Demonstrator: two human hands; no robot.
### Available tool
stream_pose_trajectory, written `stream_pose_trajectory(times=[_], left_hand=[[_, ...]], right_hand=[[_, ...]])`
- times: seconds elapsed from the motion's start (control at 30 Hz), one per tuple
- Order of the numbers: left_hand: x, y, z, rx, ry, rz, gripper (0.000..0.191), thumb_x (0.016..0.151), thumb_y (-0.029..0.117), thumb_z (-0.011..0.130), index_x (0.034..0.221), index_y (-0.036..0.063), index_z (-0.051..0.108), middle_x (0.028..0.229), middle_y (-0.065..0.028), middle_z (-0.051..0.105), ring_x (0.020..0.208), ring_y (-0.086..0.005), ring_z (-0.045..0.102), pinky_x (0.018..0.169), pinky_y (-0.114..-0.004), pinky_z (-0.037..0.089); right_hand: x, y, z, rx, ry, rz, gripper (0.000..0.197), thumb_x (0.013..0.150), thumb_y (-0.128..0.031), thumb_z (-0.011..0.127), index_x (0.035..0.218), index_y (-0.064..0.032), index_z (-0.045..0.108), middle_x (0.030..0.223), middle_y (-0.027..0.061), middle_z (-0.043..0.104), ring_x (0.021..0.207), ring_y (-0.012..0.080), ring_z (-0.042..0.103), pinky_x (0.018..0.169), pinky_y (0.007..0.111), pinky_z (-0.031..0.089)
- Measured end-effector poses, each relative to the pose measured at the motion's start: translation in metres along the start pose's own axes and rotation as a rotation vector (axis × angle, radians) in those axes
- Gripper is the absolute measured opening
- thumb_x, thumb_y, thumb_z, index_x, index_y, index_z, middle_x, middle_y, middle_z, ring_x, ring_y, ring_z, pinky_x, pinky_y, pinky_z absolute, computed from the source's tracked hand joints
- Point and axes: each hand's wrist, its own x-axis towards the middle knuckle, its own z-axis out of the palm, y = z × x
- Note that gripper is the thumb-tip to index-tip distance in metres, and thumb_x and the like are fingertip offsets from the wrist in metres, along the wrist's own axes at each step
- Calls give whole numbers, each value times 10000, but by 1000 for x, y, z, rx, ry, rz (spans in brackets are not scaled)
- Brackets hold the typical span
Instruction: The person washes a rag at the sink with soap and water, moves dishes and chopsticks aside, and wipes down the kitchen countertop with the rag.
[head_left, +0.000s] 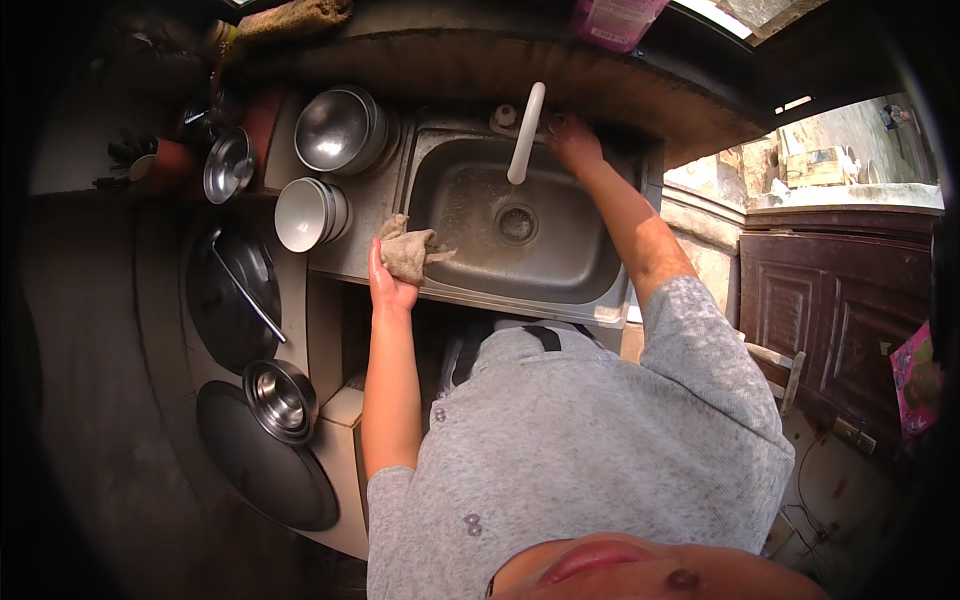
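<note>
Beside the left edge of the metal sink, my left hand holds a crumpled beige cloth. My right hand is on a tap knob at the sink's back right; the fingers partly hide the knob. A second tap knob stands to the left of the white curved faucet spout, which reaches over the basin. A round drain strainer lies in the basin floor. Whether water runs from the spout cannot be told.
Stacked metal bowls and stacked white bowls stand left of the sink. Farther left are a dark wok with a metal utensil, a steel bowl and a round dark lid. A pink bottle stands behind the sink.
</note>
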Motion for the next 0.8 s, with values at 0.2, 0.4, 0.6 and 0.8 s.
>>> stream_pose_trajectory(times=[0.2,0.4,0.6,0.8], left_hand=[[-7,-8,-12,-20,26,63,439,860,467,432,1114,120,517,1028,-50,589,887,-218,563,655,-339,420],[-9,-15,-11,-72,72,57,434,869,461,416,1110,115,517,1011,-53,591,856,-214,564,643,-332,425],[-10,-17,1,-67,-37,63,419,919,359,373,1163,37,481,1104,-109,554,1006,-253,550,873,-381,445],[-7,-18,2,-13,-120,67,406,918,373,380,1149,65,510,1067,-92,578,970,-243,569,830,-372,472]], right_hand=[[51,15,13,-288,-283,-153,288,860,-213,411,1060,-125,598,1056,132,586,981,290,576,818,428,474],[55,-2,15,-150,-308,60,270,862,-176,407,1010,-114,625,1072,120,591,992,271,576,816,412,474],[57,13,18,-39,-337,213,303,852,-277,449,1054,-109,599,1102,121,578,1026,281,556,816,409,470],[-5,-5,4,114,44,330,595,796,-483,513,1276,-154,393,1197,137,506,1084,309,504,832,433,459]])
